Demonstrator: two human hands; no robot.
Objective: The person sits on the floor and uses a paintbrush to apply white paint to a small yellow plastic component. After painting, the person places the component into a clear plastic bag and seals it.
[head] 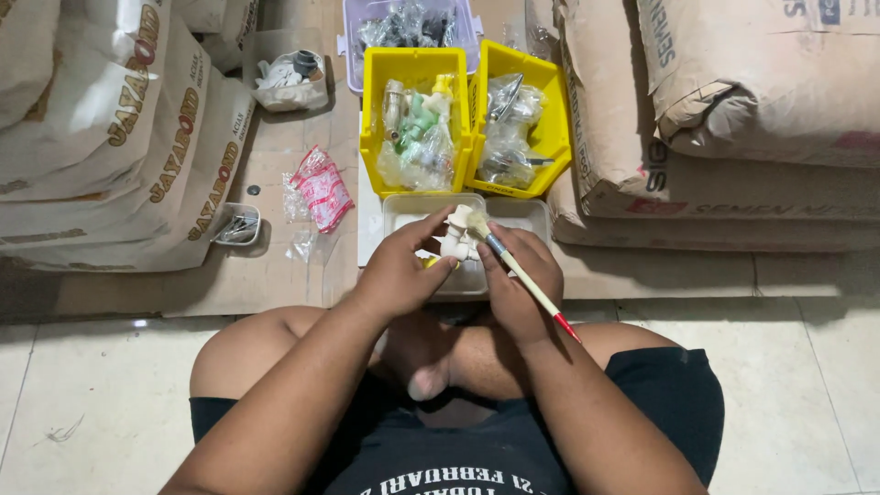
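My left hand (403,266) holds a small white plastic fitting (453,244) over a shallow white tray (403,209). My right hand (518,280) grips a thin paintbrush (522,278) with a pale handle and red tip; its bristles rest on the top of the fitting. Something small and yellow shows just under my left fingers. Both hands are close together above my crossed legs.
Two yellow bins (374,101) of bagged fittings stand behind the tray, a clear lilac box (349,37) beyond them. Stacked paper sacks (110,128) flank both sides. A red-printed plastic packet (321,188), a small tub of white parts (289,78) and a little dish of metal bits (236,225) lie left.
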